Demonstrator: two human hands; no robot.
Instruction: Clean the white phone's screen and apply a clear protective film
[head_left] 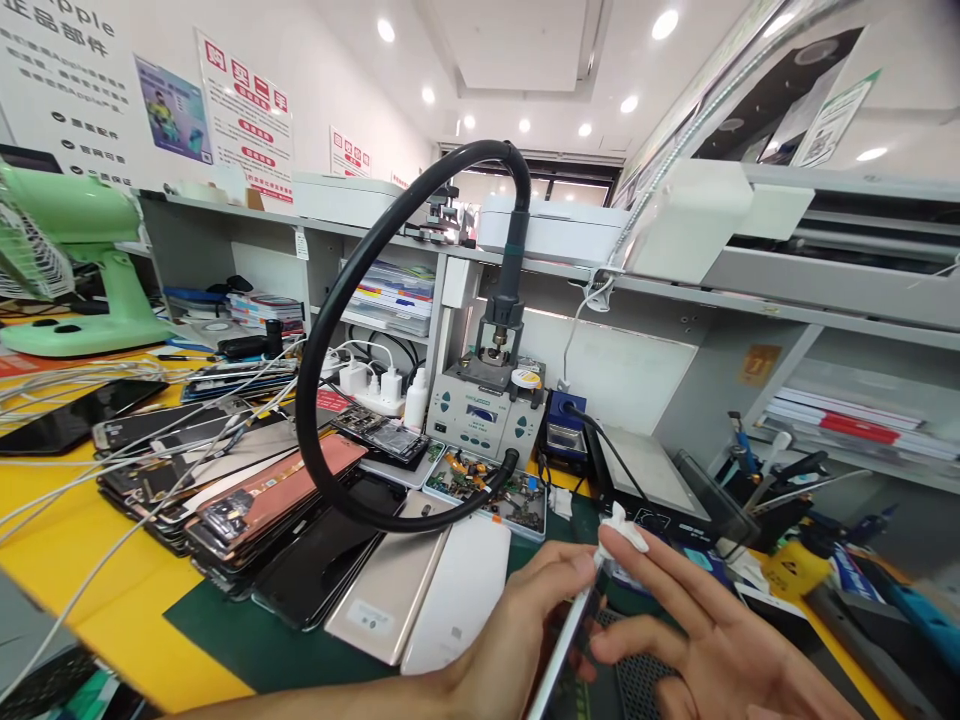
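My left hand (517,610) grips a phone (559,650), tilted and seen nearly edge-on, with the thumb near its upper end. At that end a crumpled white tissue (621,530) is pinched under the fingers of my right hand (712,630), pressed against the phone's edge. The right thumb lies close to the phone's glossy face; whether it touches cannot be made out. Left of my hands, a white phone back (461,590) and a gold phone (394,575) lie side by side on the green mat (225,640).
A hot-air station (484,405) with a thick black hose (315,400) arching forward stands behind a tray of circuit boards (487,490). Stacked phones (277,490) and white cables (135,490) cover the left. A yellow bottle (799,560) and tools stand right; a green fan (82,260) far left.
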